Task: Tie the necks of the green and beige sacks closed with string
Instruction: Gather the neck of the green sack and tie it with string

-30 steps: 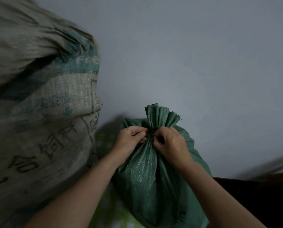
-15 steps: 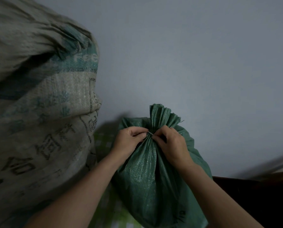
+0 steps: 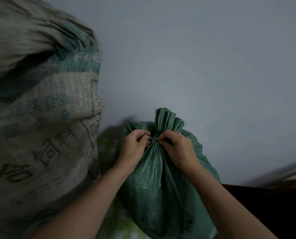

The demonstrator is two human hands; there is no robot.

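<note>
Far left: a large beige woven sack [image 3: 45,126] with a teal band and dark printed characters fills that side of the view, bulging and creased; its neck is not clearly in view. Just beside it, low down, a strip of green-and-white checked surface [image 3: 107,144] shows between the two sacks. Left hand [image 3: 135,149]: fingers curled, thumb and forefinger pinching one end of a thin pale string [image 3: 154,138]. The string crosses the gathered neck of the dark green woven sack [image 3: 154,187], which stands upright at lower centre, close against the pale blue-grey wall [image 3: 212,66] behind it. The neck is bunched tight at the string line, and the pleated top fans out above it. Right hand [image 3: 180,149]: fingers likewise curled, pinching the string's other end just right of the neck, the knuckles resting against the sack cloth. Whether a knot is formed cannot be told: the fingertips cover that spot. Lower right: a dark brown piece of furniture [image 3: 264,204], details lost in shadow.
</note>
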